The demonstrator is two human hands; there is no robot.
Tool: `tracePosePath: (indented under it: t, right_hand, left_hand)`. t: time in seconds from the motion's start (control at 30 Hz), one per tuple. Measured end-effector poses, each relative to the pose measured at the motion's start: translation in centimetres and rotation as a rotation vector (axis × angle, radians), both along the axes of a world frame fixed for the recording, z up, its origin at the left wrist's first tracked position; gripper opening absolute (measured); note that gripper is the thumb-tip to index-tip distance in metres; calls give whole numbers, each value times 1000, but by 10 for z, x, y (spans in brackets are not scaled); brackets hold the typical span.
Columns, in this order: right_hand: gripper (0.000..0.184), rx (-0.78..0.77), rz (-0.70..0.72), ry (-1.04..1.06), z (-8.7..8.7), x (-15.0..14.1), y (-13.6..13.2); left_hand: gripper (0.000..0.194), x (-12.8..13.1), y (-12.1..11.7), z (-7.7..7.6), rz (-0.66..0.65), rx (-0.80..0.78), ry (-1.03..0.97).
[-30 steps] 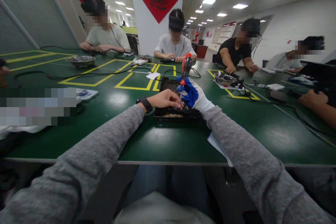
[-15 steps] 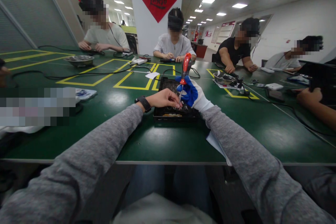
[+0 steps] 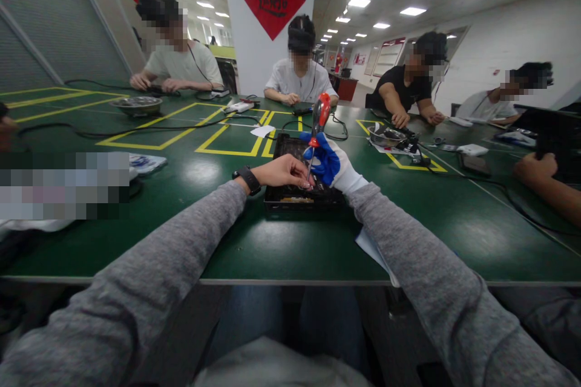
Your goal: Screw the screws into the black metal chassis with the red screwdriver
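A black open-topped case (image 3: 297,204) lies on the green table in front of me, with small parts inside that I cannot make out. My right hand (image 3: 333,160), in a white glove with blue coating, is closed around a red and black screwdriver (image 3: 322,112). The screwdriver stands nearly upright, its handle leaning slightly right and its shaft pointing down into the case. My left hand (image 3: 288,170), bare with a black watch at the wrist, reaches over the case. Its fingers are pinched together by the screwdriver's tip; whatever they hold is too small to tell.
Several people sit around the green table (image 3: 236,248), which bears yellow tape lines. A metal bowl (image 3: 137,105) stands at the far left, another bowl (image 3: 385,134) with parts at the right. Black cables cross the tabletop. A pale cloth (image 3: 376,254) lies under my right forearm.
The screwdriver's handle has shifted slightly and the right hand with it. The left hand stays by the tip. Across the table, one person's hand has moved off a dark item.
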State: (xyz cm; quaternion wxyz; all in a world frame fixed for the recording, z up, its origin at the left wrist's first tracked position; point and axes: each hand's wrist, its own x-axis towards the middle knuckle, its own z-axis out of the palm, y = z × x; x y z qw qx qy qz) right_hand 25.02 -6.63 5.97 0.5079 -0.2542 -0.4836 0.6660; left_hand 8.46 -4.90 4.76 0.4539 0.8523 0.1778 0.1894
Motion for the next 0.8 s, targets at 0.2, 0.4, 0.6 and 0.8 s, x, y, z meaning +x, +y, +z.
tracePosePath:
  t: [0.2, 0.4, 0.6, 0.8]
  right_hand:
    - [36, 18, 33, 37, -2, 1, 2]
    - [37, 33, 3, 6, -4, 2, 4]
    - [40, 39, 33, 34, -2, 3, 3]
    - [37, 20, 2, 27, -2, 2, 2]
  left_hand:
    - [30, 1, -1, 1, 23, 26, -7]
    - [26, 1, 2, -2, 74, 102, -9]
    - [28, 0, 2, -2, 34, 89, -23]
    - [28, 1, 1, -1, 23, 90, -5]
